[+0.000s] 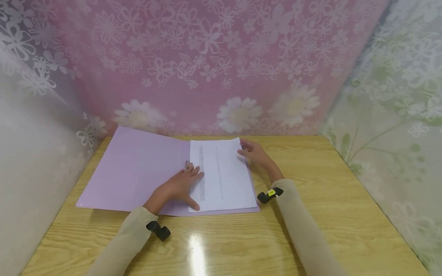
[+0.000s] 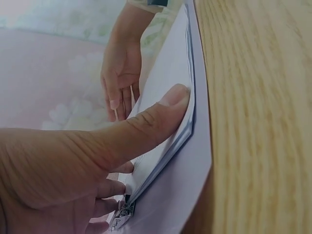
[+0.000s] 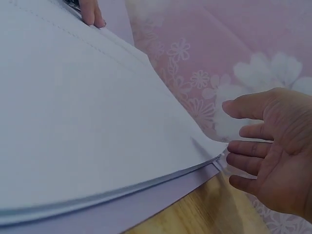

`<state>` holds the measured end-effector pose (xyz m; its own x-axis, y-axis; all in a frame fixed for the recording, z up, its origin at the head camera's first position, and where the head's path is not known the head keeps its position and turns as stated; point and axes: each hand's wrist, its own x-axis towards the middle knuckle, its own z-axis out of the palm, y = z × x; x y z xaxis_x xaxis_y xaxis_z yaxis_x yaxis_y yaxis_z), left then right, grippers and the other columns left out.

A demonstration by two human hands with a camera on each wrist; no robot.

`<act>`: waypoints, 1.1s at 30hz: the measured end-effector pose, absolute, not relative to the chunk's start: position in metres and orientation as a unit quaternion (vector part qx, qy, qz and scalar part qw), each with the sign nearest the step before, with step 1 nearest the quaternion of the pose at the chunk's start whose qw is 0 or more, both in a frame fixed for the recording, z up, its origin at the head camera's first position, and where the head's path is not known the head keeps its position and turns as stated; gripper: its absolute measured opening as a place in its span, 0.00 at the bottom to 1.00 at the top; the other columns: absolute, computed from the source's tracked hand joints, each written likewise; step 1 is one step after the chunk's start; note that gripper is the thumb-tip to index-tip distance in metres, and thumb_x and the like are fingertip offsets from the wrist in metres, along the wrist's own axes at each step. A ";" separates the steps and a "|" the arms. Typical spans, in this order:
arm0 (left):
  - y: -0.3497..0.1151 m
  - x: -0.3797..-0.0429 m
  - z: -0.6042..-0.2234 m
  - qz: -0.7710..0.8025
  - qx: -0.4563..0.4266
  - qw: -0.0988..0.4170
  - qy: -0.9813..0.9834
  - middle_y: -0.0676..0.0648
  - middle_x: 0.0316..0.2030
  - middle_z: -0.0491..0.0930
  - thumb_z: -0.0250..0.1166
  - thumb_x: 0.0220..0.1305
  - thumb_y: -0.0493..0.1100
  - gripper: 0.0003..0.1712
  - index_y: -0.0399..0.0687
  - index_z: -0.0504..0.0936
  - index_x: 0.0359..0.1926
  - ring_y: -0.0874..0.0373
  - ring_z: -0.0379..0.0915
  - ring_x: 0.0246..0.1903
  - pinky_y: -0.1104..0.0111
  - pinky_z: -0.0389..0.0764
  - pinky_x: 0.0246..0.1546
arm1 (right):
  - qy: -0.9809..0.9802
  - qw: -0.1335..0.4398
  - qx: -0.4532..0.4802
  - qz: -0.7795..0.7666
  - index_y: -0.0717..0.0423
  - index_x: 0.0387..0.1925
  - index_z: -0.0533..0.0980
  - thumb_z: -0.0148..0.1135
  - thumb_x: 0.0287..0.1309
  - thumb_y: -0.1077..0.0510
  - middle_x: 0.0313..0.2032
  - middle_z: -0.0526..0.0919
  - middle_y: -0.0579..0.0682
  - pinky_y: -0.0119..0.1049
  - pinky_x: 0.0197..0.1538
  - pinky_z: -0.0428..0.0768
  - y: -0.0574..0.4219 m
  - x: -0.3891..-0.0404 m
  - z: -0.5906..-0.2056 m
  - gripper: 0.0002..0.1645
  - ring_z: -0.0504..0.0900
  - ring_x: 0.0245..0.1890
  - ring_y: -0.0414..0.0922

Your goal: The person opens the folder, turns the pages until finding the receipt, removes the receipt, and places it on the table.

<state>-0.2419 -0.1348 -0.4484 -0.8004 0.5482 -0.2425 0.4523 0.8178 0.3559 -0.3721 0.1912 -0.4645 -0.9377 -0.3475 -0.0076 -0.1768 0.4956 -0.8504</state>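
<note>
A lilac folder lies spread on the table, a stack of white printed paper on its right half. My left hand rests along the stack's left edge, thumb on the lower left corner and fingers spread near the metal clip at the spine. My right hand is at the stack's upper right corner. In the right wrist view its fingers are extended and apart, fingertips right at the slightly lifted corner of the top sheet.
The wooden table stretches under and around the folder. A pink flowered backdrop stands behind it, with pale flowered side walls to left and right. Each sleeve carries a small black camera at the wrist.
</note>
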 end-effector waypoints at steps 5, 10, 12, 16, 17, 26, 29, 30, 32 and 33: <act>-0.134 -0.237 -0.449 0.163 0.278 0.164 0.932 0.39 0.80 0.49 0.82 0.42 0.65 0.70 0.42 0.58 0.79 0.40 0.41 0.81 0.47 0.48 0.80 | 0.849 0.081 -0.142 -0.502 0.63 0.75 0.62 0.63 0.70 0.55 0.73 0.67 0.64 0.53 0.75 0.67 0.190 -0.372 -0.459 0.39 0.66 0.74 0.60; -0.135 -0.230 -0.449 0.167 0.288 0.165 0.928 0.42 0.80 0.52 0.80 0.49 0.62 0.62 0.43 0.61 0.78 0.42 0.46 0.80 0.49 0.50 0.80 | 0.837 0.067 -0.160 -0.518 0.66 0.74 0.63 0.64 0.70 0.57 0.70 0.71 0.67 0.53 0.72 0.71 0.189 -0.372 -0.454 0.37 0.71 0.71 0.62; -0.135 -0.228 -0.448 0.164 0.289 0.162 0.929 0.42 0.80 0.53 0.79 0.50 0.62 0.60 0.43 0.62 0.77 0.42 0.47 0.80 0.49 0.51 0.80 | 0.836 0.062 -0.164 -0.519 0.66 0.73 0.64 0.64 0.70 0.57 0.69 0.72 0.67 0.54 0.71 0.72 0.189 -0.372 -0.453 0.36 0.73 0.69 0.62; -0.137 -0.225 -0.446 0.167 0.294 0.154 0.928 0.43 0.79 0.55 0.79 0.51 0.61 0.57 0.44 0.65 0.76 0.42 0.48 0.80 0.48 0.53 0.79 | 0.837 0.051 -0.166 -0.518 0.65 0.73 0.65 0.64 0.69 0.58 0.67 0.74 0.68 0.55 0.69 0.74 0.189 -0.374 -0.452 0.36 0.75 0.66 0.62; -0.138 -0.225 -0.446 0.166 0.296 0.152 0.928 0.44 0.79 0.56 0.79 0.51 0.61 0.56 0.44 0.66 0.76 0.42 0.48 0.79 0.48 0.53 0.79 | 0.837 0.049 -0.167 -0.518 0.65 0.73 0.66 0.64 0.69 0.58 0.66 0.74 0.68 0.54 0.69 0.74 0.189 -0.374 -0.452 0.35 0.76 0.66 0.62; -0.142 -0.229 -0.450 0.175 0.313 0.131 0.924 0.43 0.77 0.62 0.80 0.48 0.62 0.55 0.43 0.70 0.73 0.42 0.57 0.77 0.48 0.61 0.76 | 0.803 0.057 -0.187 -0.563 0.66 0.72 0.65 0.61 0.69 0.63 0.61 0.78 0.69 0.31 0.54 0.84 0.196 -0.378 -0.465 0.33 0.82 0.60 0.55; -0.142 -0.229 -0.450 0.173 0.313 0.130 0.925 0.43 0.77 0.62 0.81 0.48 0.62 0.55 0.43 0.71 0.72 0.42 0.57 0.77 0.49 0.61 0.76 | 0.793 0.050 -0.195 -0.575 0.67 0.71 0.67 0.61 0.67 0.66 0.57 0.81 0.68 0.25 0.49 0.83 0.196 -0.378 -0.467 0.33 0.85 0.52 0.45; -0.142 -0.229 -0.449 0.171 0.312 0.131 0.925 0.44 0.77 0.62 0.81 0.48 0.62 0.55 0.43 0.71 0.73 0.42 0.57 0.77 0.49 0.61 0.76 | 0.792 0.050 -0.195 -0.577 0.66 0.71 0.67 0.60 0.67 0.67 0.56 0.82 0.67 0.24 0.48 0.83 0.196 -0.377 -0.467 0.32 0.85 0.50 0.42; -0.142 -0.228 -0.449 0.171 0.312 0.131 0.925 0.43 0.77 0.62 0.81 0.48 0.62 0.55 0.43 0.71 0.72 0.42 0.57 0.76 0.48 0.62 0.76 | 0.791 0.055 -0.191 -0.579 0.65 0.70 0.68 0.60 0.67 0.67 0.55 0.82 0.67 0.25 0.47 0.84 0.195 -0.376 -0.466 0.31 0.85 0.47 0.39; -0.142 -0.228 -0.448 0.173 0.312 0.132 0.925 0.43 0.77 0.62 0.81 0.48 0.62 0.55 0.43 0.71 0.72 0.42 0.57 0.76 0.48 0.62 0.76 | 0.792 0.058 -0.187 -0.578 0.65 0.70 0.69 0.60 0.67 0.67 0.55 0.82 0.68 0.26 0.47 0.84 0.195 -0.375 -0.465 0.31 0.85 0.47 0.39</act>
